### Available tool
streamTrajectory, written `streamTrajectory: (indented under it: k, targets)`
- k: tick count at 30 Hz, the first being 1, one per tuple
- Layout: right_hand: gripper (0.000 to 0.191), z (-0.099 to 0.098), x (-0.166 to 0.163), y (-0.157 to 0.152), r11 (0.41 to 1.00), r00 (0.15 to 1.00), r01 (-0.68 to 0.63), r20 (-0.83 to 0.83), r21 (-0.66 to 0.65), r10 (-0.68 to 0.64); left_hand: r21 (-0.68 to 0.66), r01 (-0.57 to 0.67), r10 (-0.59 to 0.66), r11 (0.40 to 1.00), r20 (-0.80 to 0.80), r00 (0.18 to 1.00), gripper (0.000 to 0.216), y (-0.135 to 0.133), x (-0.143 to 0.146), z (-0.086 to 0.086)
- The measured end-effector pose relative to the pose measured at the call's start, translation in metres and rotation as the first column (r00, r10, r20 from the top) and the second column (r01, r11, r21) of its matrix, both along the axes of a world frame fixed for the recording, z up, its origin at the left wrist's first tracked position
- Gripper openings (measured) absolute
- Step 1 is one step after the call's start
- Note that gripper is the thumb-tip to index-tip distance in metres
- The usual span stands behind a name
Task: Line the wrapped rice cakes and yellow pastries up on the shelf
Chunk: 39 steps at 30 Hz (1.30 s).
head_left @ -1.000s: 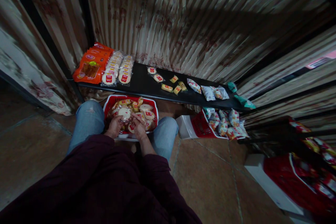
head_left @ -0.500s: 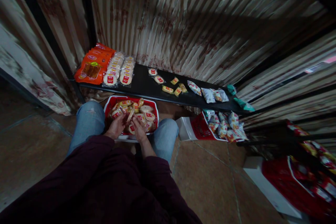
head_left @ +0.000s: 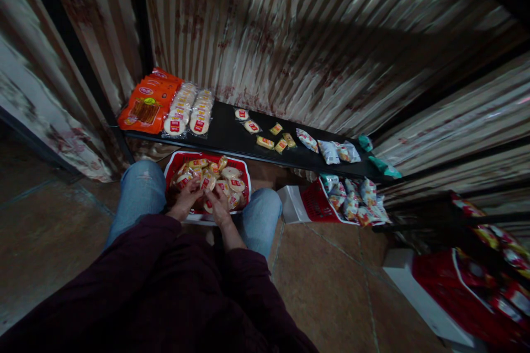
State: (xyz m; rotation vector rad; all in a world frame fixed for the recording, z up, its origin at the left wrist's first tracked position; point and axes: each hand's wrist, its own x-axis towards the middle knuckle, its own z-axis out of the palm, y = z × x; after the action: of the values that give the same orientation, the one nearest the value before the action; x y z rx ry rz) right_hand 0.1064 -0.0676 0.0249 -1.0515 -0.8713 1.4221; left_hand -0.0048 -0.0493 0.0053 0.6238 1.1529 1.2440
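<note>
A red basket full of round cream cakes in clear wrappers with red labels rests between my knees. My left hand and my right hand are both inside it, fingers curled around one wrapped cake held between them. Above the basket runs a low black shelf. It carries two rows of the same wrapped cakes beside a stack of orange packets, with loose small snacks farther right.
A tipped red basket spills white snack bags onto the floor at the right. Another red basket with packets stands at the far right. Corrugated metal sheeting backs the shelf. The floor is brown tile.
Both hands have shifted among the cakes in the basket and drawn together, and a wrapped cake now stands up between their fingers. The view has tilted slightly.
</note>
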Motion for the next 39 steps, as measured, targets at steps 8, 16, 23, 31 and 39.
streamTrajectory:
  k: [8, 16, 23, 31, 39]
  targets:
    - [0.030, -0.006, 0.000, 0.000, 0.996, 0.989, 0.083, 0.124, 0.029, -0.086, -0.035, -0.041, 0.039, 0.999, -0.057, 0.998, 0.048, 0.004, -0.005, -0.006]
    - [0.034, -0.005, 0.007, 0.008, 0.998, 0.864, 0.058, 0.500, 0.029, -0.065, 0.012, -0.096, 0.097, 0.995, -0.080, 0.992, 0.038, 0.007, -0.004, -0.001]
    - [0.027, -0.006, 0.008, 0.020, 0.986, 0.775, 0.054, 0.617, 0.155, -0.139, 0.067, -0.195, 0.203, 0.979, -0.146, 0.968, 0.037, 0.013, -0.008, 0.003]
    - [0.040, -0.005, -0.002, 0.033, 0.986, 0.878, 0.072, 0.459, 0.148, -0.133, 0.112, -0.237, 0.258, 0.965, -0.243, 0.935, 0.024, 0.023, -0.012, 0.012]
    - [0.030, 0.007, -0.009, 0.053, 0.984, 0.859, 0.087, 0.488, 0.158, -0.154, 0.181, -0.269, 0.318, 0.946, -0.356, 0.879, 0.019, 0.037, -0.014, 0.024]
